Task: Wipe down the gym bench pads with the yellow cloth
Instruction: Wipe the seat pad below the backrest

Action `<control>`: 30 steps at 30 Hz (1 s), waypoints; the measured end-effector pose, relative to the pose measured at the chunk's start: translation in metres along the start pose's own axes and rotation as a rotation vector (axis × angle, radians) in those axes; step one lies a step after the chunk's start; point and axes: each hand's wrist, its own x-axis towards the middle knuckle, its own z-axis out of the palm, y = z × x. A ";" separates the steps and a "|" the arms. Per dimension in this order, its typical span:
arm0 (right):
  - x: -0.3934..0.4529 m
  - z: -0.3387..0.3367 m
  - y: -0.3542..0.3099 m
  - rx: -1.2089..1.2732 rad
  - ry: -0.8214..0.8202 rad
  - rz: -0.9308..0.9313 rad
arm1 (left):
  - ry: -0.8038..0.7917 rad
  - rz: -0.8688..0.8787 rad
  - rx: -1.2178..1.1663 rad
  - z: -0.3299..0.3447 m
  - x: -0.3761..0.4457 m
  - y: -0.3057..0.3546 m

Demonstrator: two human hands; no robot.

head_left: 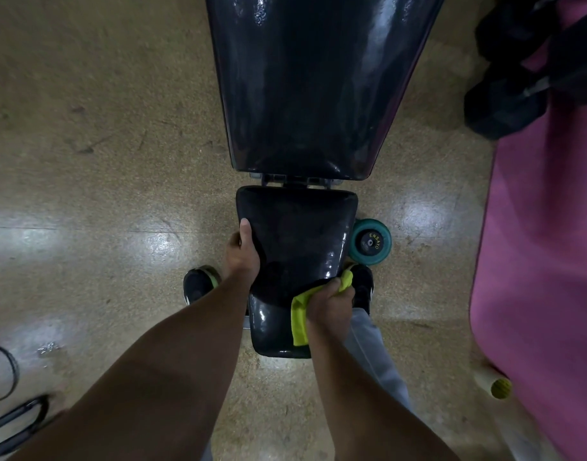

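While the left hand (243,252) grips the seat pad (297,234), the right hand (330,302) clutches the yellow cloth (300,322).

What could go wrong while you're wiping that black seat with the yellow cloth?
The right hand holds the yellow cloth at the seat pad's right edge, so the cloth might slide off toward the shoe below. The pad looks shiny, so the left hand gripping its left edge might slip. The big back pad could get skipped.
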 end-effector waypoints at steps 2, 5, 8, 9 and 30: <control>0.006 0.001 -0.007 0.013 0.005 -0.003 | 0.006 -0.004 -0.003 0.000 0.000 -0.001; 0.015 0.002 -0.017 0.024 0.022 -0.004 | 0.011 -0.011 0.013 -0.001 0.000 0.000; 0.025 0.002 -0.032 0.025 0.019 -0.003 | 0.014 -0.020 0.014 -0.001 0.000 0.000; 0.029 0.002 -0.037 0.026 0.016 -0.007 | 0.014 -0.016 0.013 -0.001 0.000 0.000; 0.099 0.012 -0.125 -0.158 0.105 -0.331 | 0.079 0.023 0.047 0.002 0.008 -0.007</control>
